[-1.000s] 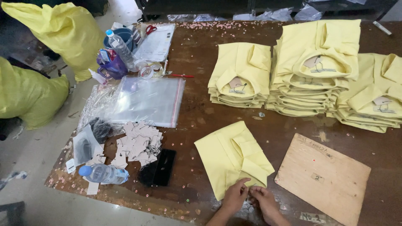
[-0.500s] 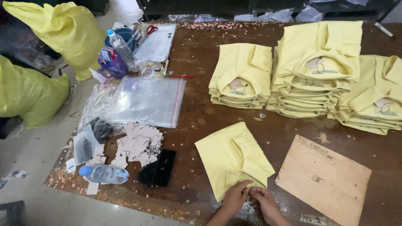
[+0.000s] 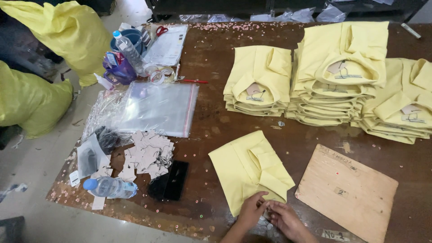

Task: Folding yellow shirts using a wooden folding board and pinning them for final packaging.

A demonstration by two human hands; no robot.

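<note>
Fingers of both hands are pinching together at the near edge of the folded pale-yellow cotton shirt, left hand and right hand meeting knuckle to knuckle. Can't tell what's between them. Shirt's lying flat beside a plywood folding board on the brown wooden table.

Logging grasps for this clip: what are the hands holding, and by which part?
Both hands, left hand and right hand, meet at the near collar edge of the folded yellow shirt, pinching something small there; what it is cannot be told.
</note>
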